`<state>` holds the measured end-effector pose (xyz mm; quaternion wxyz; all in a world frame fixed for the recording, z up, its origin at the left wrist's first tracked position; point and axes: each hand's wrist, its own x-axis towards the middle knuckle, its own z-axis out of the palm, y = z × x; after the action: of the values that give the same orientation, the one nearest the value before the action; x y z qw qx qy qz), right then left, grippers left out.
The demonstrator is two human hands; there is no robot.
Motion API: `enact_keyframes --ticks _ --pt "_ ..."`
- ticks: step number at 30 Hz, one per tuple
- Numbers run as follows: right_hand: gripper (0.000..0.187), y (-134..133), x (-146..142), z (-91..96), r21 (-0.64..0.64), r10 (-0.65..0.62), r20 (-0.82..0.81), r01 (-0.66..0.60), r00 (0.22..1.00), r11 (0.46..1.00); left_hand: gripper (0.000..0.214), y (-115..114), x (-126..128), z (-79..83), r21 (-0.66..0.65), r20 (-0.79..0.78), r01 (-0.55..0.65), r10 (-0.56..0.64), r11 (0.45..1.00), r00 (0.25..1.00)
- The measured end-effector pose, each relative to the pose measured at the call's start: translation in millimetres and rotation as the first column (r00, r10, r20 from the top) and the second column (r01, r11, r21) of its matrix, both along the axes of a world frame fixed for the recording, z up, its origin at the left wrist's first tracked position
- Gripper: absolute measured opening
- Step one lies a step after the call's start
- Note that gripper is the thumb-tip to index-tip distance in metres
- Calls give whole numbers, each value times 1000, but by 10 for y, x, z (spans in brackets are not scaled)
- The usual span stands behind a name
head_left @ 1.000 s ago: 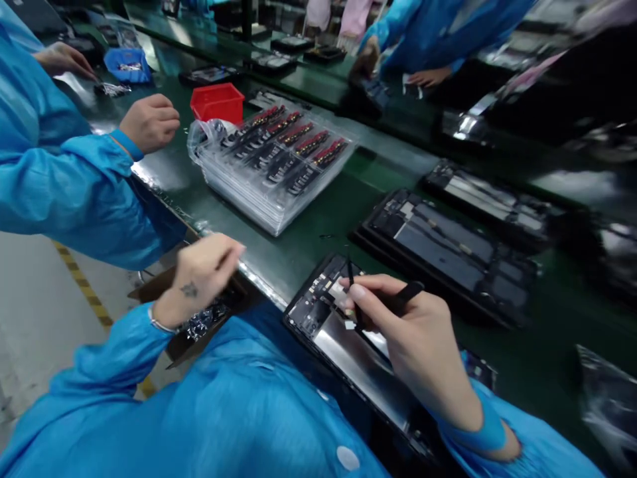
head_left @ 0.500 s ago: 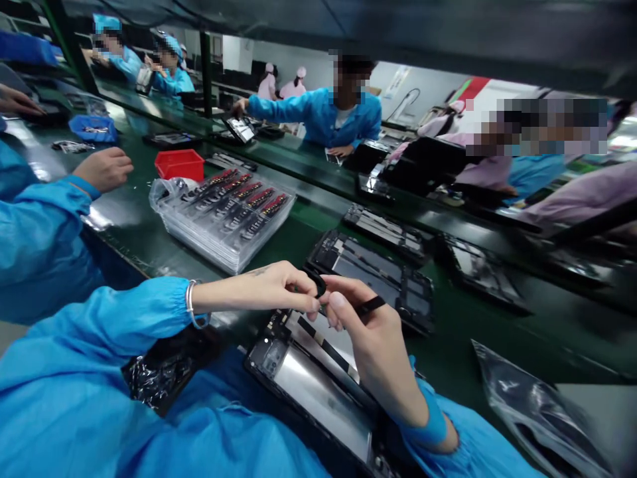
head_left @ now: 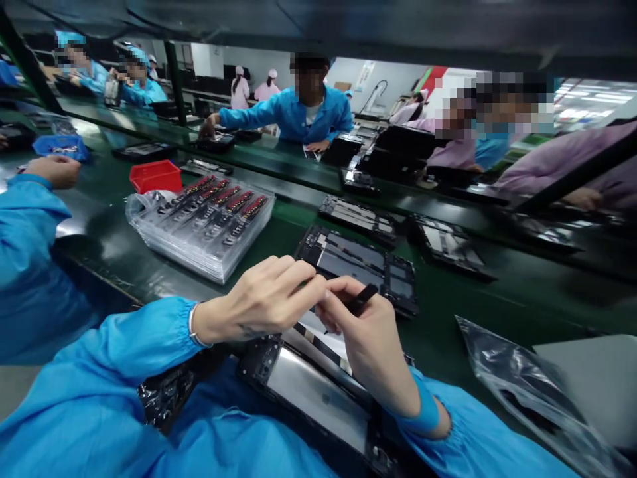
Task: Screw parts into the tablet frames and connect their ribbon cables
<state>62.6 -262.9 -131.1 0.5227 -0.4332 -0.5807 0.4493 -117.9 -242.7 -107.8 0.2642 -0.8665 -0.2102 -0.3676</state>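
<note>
Head view: our two hands meet at the fingertips above an open tablet (head_left: 313,392), which lies close to our body at the near side of the green bench (head_left: 438,338). Our right hand (head_left: 368,332) is closed around a dark stick (head_left: 365,297) whose end pokes out above the thumb. Our left hand (head_left: 271,293) has its fingers curled in against the right fingertips; we cannot tell what, if anything, it pinches. Just beyond our hands lies a second tablet (head_left: 355,267), also open. To its left we have a stack of clear trays (head_left: 179,255) with red and black parts, and behind that a red bin (head_left: 162,179). Farther left, a co-worker's hand (head_left: 56,171) is near a blue bin (head_left: 44,153).
</note>
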Motion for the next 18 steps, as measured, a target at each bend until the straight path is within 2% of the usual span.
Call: enact_keyframes --ticks 7,14,16,18 --pt "21 -38 4 40 65 -38 47 35 998 997 17 -30 4 -7 29 -20 -84 85 996 996" --pt "19 -107 -2 91 126 -23 152 4 988 992 20 -86 43 19 2 -31 -54 54 999 998" --pt "18 -149 1 80 150 -29 217 -4 976 989 19 -124 -36 6 -56 41 -24 27 998 999" --pt "17 -189 11 52 172 -48 289 -3 956 985 15 -184 -250 -45 -243 205 -38 90 969 975"
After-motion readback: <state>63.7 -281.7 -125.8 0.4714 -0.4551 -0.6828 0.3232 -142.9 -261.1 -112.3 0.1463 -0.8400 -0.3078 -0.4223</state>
